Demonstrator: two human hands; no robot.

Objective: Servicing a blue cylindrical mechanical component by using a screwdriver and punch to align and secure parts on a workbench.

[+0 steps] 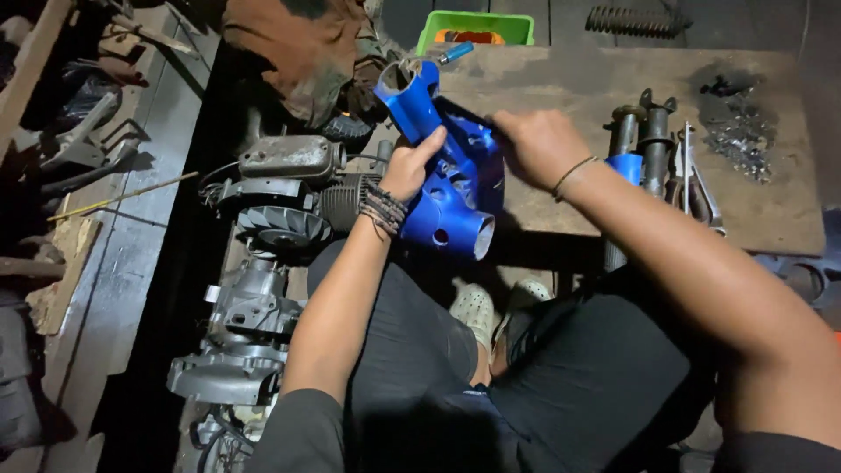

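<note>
Head view. Your left hand is closed around the left flank of the blue painted metal housing, thumb laid up along its tube; a stack of dark bead bracelets sits on that wrist. Your right hand is curled over the housing's far right edge, fingers bent down onto it, knuckles up; a thin cord band circles the wrist.

The housing is glossy blue, shaped as a tube rising far-left with an open round mouth, widening into a hollow shell pierced by several round holes, ending in a second open bore at its near end. It rests tilted on the near left edge of the wooden board, partly overhanging your lap.

The board is flat, worn brown, rough-grained. On its right half: two dark steel rods with fork ends, standing side by side, a blue sleeve low on the left one; bright metal tools just beside them; a scatter of small dark metal scraps near the far right corner. Bare board lies between your right hand and the rods.

Left of your left arm, on the floor: a grey cast engine block, with finned cylinder and ribbed fan wheel, dull and dusty. Far edge: a green plastic tray, orange item inside; a coil spring well to its right. A brown cloth lies far left.
</note>
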